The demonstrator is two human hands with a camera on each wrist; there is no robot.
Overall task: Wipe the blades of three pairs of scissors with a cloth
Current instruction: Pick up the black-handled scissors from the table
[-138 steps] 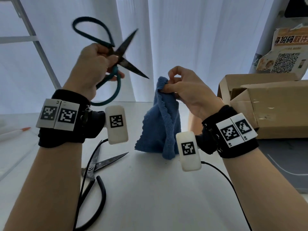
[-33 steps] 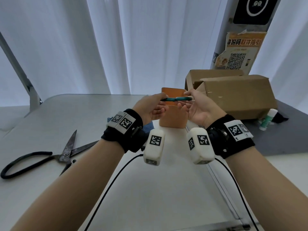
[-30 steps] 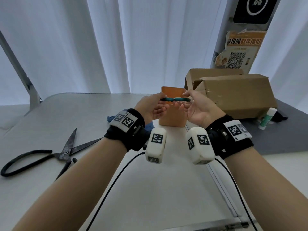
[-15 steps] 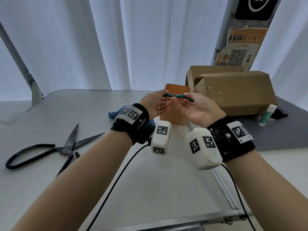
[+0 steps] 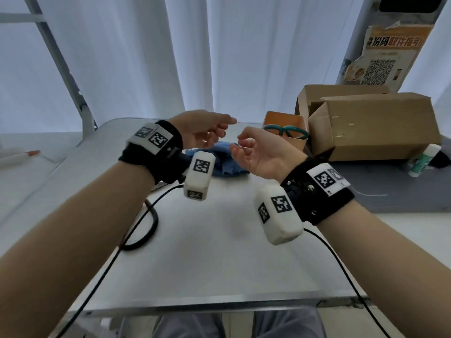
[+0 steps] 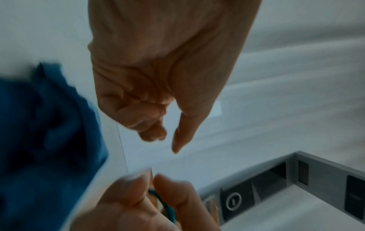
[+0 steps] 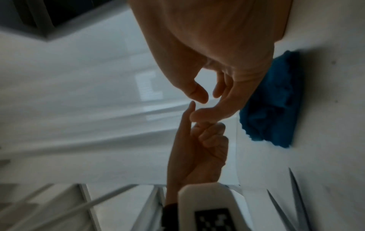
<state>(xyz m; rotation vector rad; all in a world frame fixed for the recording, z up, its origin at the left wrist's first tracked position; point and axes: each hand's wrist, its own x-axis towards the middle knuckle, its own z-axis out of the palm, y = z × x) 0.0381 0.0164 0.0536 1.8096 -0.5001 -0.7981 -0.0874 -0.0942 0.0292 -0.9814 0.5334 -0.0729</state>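
The teal-handled scissors [image 5: 285, 131] stand blades-down in an orange holder [image 5: 283, 119]; only their handles show. A crumpled blue cloth [image 5: 225, 163] lies on the white table [image 5: 219, 264] just beyond my hands. My left hand [image 5: 214, 132] and right hand [image 5: 244, 147] hover above the cloth, palms facing each other, fingers loosely curled and empty. The wrist views show the same: left hand [image 6: 168, 140] holds nothing beside the cloth [image 6: 39, 140], right hand [image 7: 203, 103] holds nothing near the cloth [image 7: 276, 106]. Black scissors [image 5: 148, 230] lie under my left forearm, their blades [image 7: 296, 195] apart.
A brown cardboard box [image 5: 371, 125] stands right behind the holder. A glue stick [image 5: 424, 159] lies on the grey mat [image 5: 390, 191] at the right. A pen [image 5: 19, 156] lies at the far left. Black cables [image 5: 102, 274] trail from both wrists across the table.
Both hands have let go of the teal scissors, which now stand in the orange holder. The hands have drawn back toward me, over the blue cloth.
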